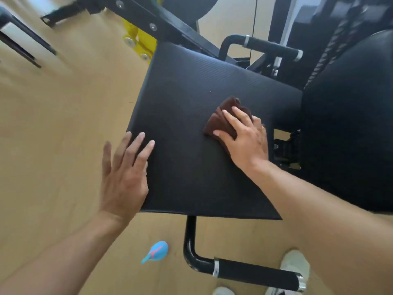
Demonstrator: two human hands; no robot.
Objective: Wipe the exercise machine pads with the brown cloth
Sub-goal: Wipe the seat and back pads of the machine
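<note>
A wide black seat pad (182, 124) of the exercise machine fills the middle of the view. My right hand (244, 137) presses a crumpled brown cloth (221, 116) flat against the pad's right part, fingers spread over it. My left hand (125, 169) lies open on the pad's left front edge, fingers apart, holding nothing. A second black pad (348, 128), the backrest, stands to the right of the seat.
Black handles stick out below the seat (253, 273) and behind it (270, 44). A black frame beam (161, 26) with a yellow bracket (138, 43) runs behind. On the wooden floor lie a blue object (156, 251) and my white shoe (294, 265).
</note>
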